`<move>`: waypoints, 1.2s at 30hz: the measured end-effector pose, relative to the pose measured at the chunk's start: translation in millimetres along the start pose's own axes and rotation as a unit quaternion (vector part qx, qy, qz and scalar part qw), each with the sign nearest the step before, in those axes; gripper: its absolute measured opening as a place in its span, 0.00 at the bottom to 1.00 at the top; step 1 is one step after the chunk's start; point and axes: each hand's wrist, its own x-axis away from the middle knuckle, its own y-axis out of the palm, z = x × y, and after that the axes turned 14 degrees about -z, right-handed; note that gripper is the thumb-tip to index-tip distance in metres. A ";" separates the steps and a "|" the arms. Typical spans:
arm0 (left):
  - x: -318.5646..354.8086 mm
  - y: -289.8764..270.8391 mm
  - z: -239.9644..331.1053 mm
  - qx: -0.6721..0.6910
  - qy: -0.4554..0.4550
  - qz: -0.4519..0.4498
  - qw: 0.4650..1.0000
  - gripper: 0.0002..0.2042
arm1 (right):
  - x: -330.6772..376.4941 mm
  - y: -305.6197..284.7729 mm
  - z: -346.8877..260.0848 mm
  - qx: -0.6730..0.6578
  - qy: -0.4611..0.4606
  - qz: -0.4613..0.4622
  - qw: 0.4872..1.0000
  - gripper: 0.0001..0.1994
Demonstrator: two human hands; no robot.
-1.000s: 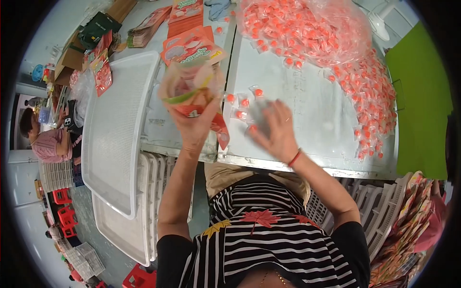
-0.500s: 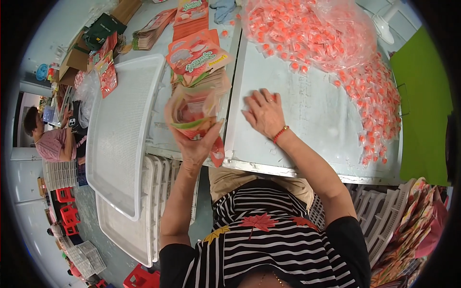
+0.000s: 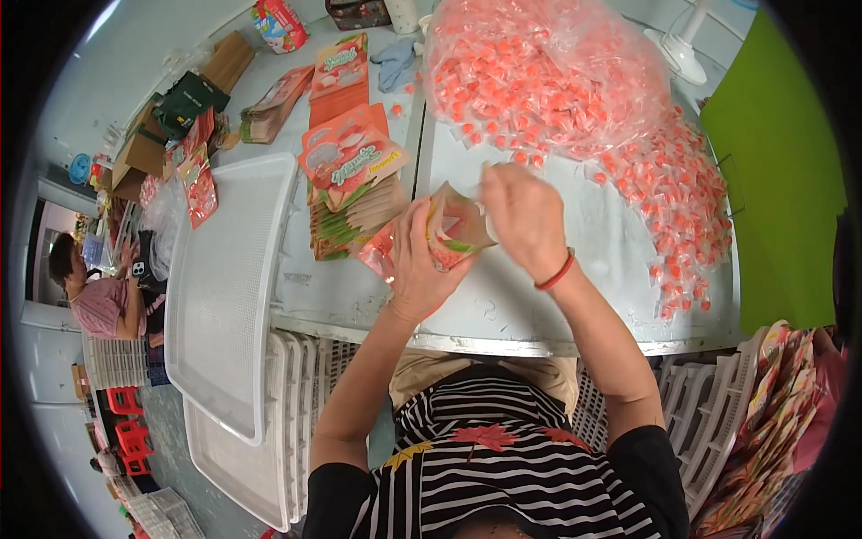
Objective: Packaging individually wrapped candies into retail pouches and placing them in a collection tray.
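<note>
Printed pouch (image 3: 453,235) held upright above the metal table (image 3: 503,310), mouth open, gripped in the left hand (image 3: 417,265). Right hand (image 3: 523,216), flat on the table 0.5 s ago, now pinched closed over the mouth; contents not visible. Loose orange candies (image 3: 673,193) lie right.
</note>
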 end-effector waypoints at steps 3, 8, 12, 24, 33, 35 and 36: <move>-2.6 3.2 3.6 0.013 0.014 -0.010 1.000 0.48 | 5.3 8.0 -3.4 0.142 -0.037 -0.121 0.982 0.15; 0.7 9.5 12.9 0.032 0.011 -0.029 0.999 0.48 | -2.8 14.5 -15.1 0.128 -0.056 -0.082 0.987 0.22; -3.6 12.7 13.7 0.055 -0.003 -0.024 0.998 0.49 | -7.8 28.0 -11.5 0.038 0.026 -0.084 0.995 0.26; -21.3 6.6 28.5 0.192 -0.099 0.078 0.973 0.53 | 10.1 -0.6 -15.0 0.014 -0.177 -0.065 0.982 0.09; -24.1 -63.2 2.7 0.539 -0.063 -0.179 0.820 0.32 | 17.8 -66.3 -18.0 -0.019 -0.281 -0.204 0.937 0.10; -24.1 -66.6 7.2 0.454 -0.140 -0.271 0.837 0.15 | 21.5 -68.9 -24.5 -0.003 -0.291 -0.197 0.936 0.11; -23.3 -59.8 14.5 0.445 -0.107 -0.206 0.865 0.11 | 22.5 -70.8 -30.3 0.021 -0.276 -0.222 0.935 0.12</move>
